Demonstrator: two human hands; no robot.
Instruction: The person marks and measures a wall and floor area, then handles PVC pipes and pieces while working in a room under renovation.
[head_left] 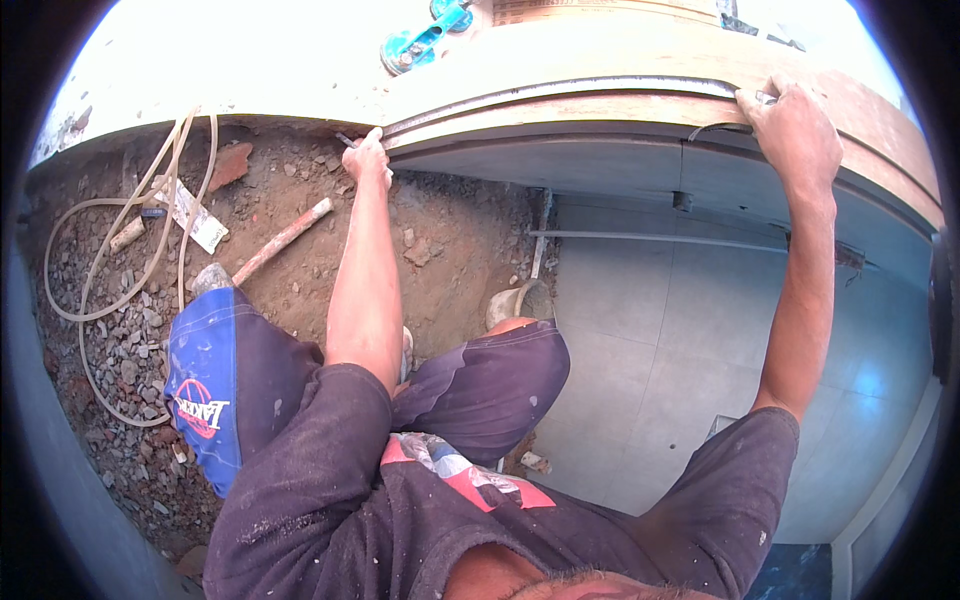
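A silver measuring tape (560,88) with fine marks along its edge stretches over a long light-brown board or ledge (600,108). Its right end is gripped in my right hand (792,138), whose fingers are closed around it. A short curved dark strip (718,128) hangs beside that hand, over the board's near edge. At the other end my left hand (368,160) is closed at the board's left corner. A thin dark pencil-like stick (346,141) pokes out from its fingers; whether they also touch the tape cannot be made out.
A hammer (270,250) lies on rubble left of my knees, near a coiled pale hose (95,250) and a white packet (200,218). A teal suction lifter (425,40) rests beyond the board. Grey tiles (620,300) lie at right, with a metal bar (660,238) across them.
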